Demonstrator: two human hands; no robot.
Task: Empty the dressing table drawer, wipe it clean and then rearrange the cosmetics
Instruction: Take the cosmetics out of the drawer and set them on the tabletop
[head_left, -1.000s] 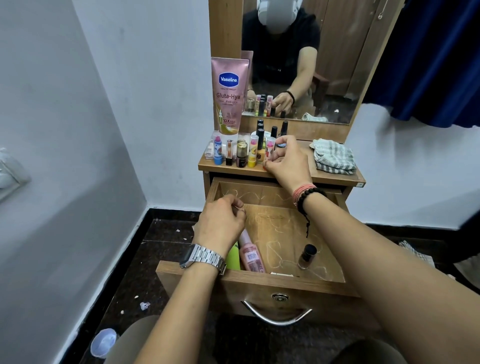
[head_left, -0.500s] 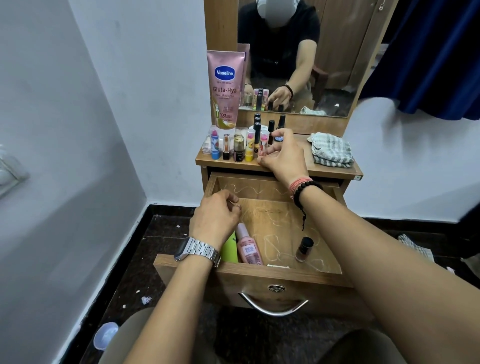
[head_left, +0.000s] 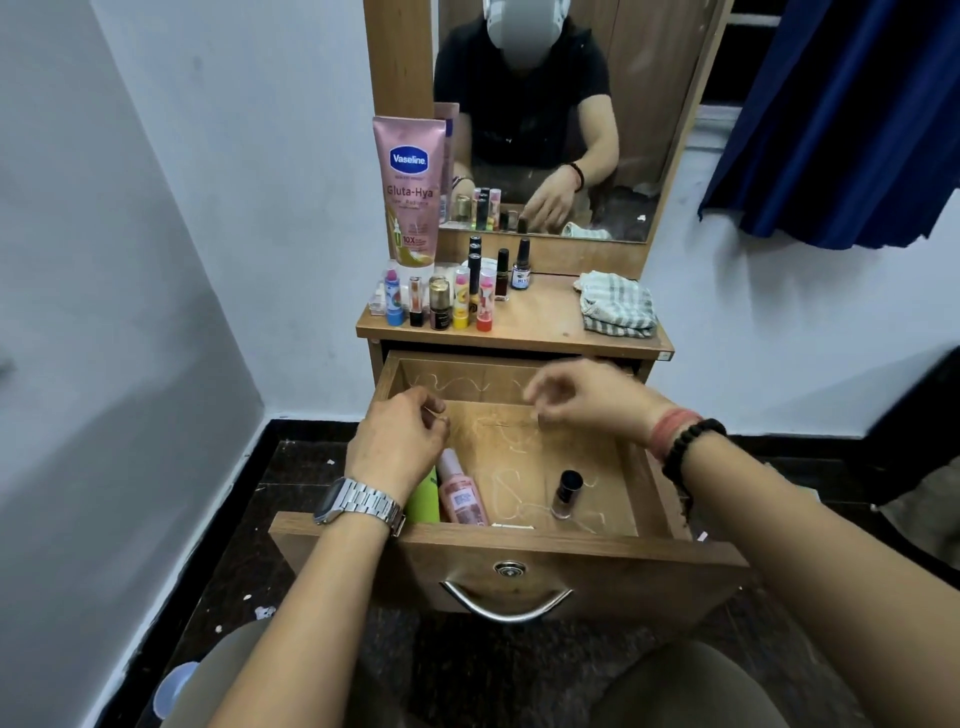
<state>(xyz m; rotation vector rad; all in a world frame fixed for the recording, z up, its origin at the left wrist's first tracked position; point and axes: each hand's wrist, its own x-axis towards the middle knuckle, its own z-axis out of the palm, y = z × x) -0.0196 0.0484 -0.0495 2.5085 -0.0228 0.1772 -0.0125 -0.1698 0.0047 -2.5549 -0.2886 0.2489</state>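
**Both hands over the open drawer, most cosmetics on the counter**

Drawer (head_left: 519, 551) pulled fully out below the counter (head_left: 540, 322). Inside, at the front left: a pink bottle (head_left: 461, 493) lying flat, with a green tube (head_left: 423, 500) just beside it on the left, partly hidden under the left wrist. Front right of the drawer floor: a small dark-capped vial (head_left: 566, 493), apart from the other two. Pale squiggle marks show on the drawer floor.

Left hand (head_left: 397, 441), with a metal watch on its wrist, hovers above the drawer's left side. Fingers curled inward; whether they pinch anything cannot be told.

Right hand (head_left: 587, 397), wrist with a bead bracelet and red thread, hovers over the drawer's rear middle. It is blurred. Fingers loosely curled, nothing visible in them.

On the counter, left part: a tall pink Vaseline tube (head_left: 410, 192) standing against the mirror (head_left: 540, 119) frame. In front of it stands a row of lipsticks (head_left: 441, 304), upright and close together. Behind them, a few dark nail-polish bottles (head_left: 511, 270), also upright. On the right part of the counter, well apart from these, lies a crumpled striped cloth (head_left: 615, 307).
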